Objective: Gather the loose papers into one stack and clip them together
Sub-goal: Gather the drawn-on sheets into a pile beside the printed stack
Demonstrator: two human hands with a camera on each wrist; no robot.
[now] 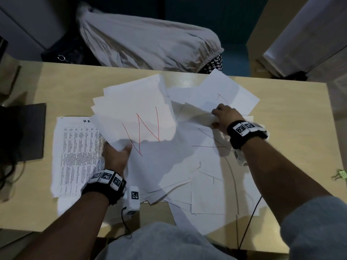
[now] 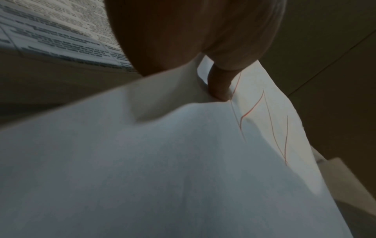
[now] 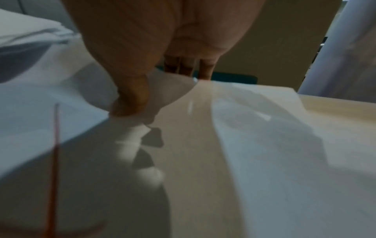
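Several loose white sheets (image 1: 187, 156) lie spread over the wooden desk (image 1: 291, 147). My left hand (image 1: 117, 155) grips a lifted bundle of sheets (image 1: 135, 117), the top one marked with red lines; its thumb (image 2: 220, 85) presses on top of that sheet (image 2: 162, 161). My right hand (image 1: 224, 116) pinches the edge of a sheet (image 1: 197, 115) at the right; thumb (image 3: 130, 99) on top, fingers (image 3: 205, 69) beneath the paper (image 3: 244, 145). A printed page (image 1: 78, 156) lies flat at the left. A green binder clip (image 1: 339, 175) sits at the desk's right edge.
A dark flat pad (image 1: 24, 134) lies on the left of the desk. Behind the desk stands a chair under a beige cloth (image 1: 150, 40). A black cable (image 1: 247, 222) runs from my right wrist over the front edge.
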